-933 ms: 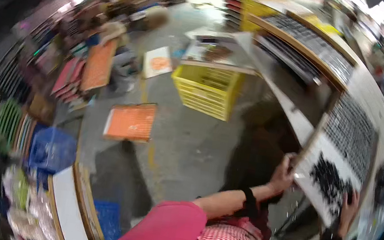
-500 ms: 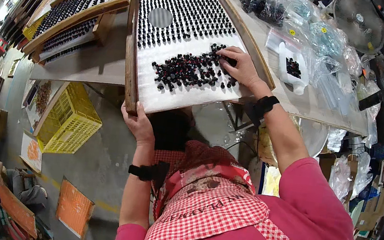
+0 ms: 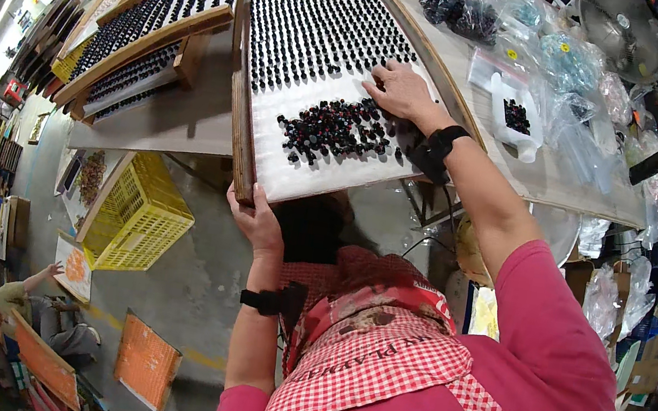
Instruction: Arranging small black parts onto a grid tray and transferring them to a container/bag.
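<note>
A white board tray (image 3: pixel 270 143) with wooden side rails lies in front of me. Across its far part stand rows of small black beads (image 3: pixel 328 33). Nearer me is a loose heap of black beads (image 3: pixel 331 128), with red and greenish glints among them. My left hand (image 3: pixel 261 223) grips the near end of the tray's left rail. Over the board, between heap and rows, is my right hand (image 3: pixel 405 94), palm down with bent fingers drawn together at the near ends of the rows. What its fingertips hold is too small to make out.
Left of the tray, a tilted rack (image 3: pixel 163 10) carries more bead rows. At right are a white scoop-like container (image 3: pixel 516 118) of black beads, plastic bags (image 3: pixel 568 62) and a fan (image 3: pixel 621 32). A yellow crate (image 3: pixel 144 217) and another person (image 3: pixel 52 318) are below left.
My right hand has moved from the heap's far right edge toward the rows. A round grey patch over the rows is gone. The other person's arm is now raised. My left hand keeps its hold.
</note>
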The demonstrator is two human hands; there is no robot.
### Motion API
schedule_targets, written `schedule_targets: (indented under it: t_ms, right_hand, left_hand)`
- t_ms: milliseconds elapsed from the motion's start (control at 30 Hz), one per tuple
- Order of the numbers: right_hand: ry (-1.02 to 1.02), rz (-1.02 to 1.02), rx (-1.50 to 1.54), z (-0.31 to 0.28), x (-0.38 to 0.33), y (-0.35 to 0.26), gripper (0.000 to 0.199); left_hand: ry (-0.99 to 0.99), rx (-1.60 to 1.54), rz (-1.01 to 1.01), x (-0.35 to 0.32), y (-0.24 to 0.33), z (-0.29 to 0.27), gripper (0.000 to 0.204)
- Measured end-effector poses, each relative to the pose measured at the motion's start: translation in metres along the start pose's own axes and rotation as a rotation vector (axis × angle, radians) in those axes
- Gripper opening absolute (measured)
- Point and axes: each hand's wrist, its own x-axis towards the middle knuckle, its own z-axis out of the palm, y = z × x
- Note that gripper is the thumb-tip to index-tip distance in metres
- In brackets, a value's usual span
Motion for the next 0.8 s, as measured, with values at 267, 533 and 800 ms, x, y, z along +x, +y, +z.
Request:
schedule_targets:
  t_ms: [267, 533, 800]
  right_hand:
    - [0.143, -0.141, 0.175, 0.019, -0.011, -0.015, 0.025]
    - [0.144, -0.202, 0.234, -0.023, -0.056, -0.017, 0.041]
    - [0.27, -0.011, 0.064, 0.022, -0.084, 0.039, 0.05]
  left_hand:
    - [0.069, 0.05, -0.007, 0.0, -0.006, 0.004, 0.03]
    - [-0.006, -0.067, -0.002, 0.002, -0.002, 0.001, 0.034]
    - [-0.04, -0.319, -0.168, -0.056, 0.019, -0.021, 0.035]
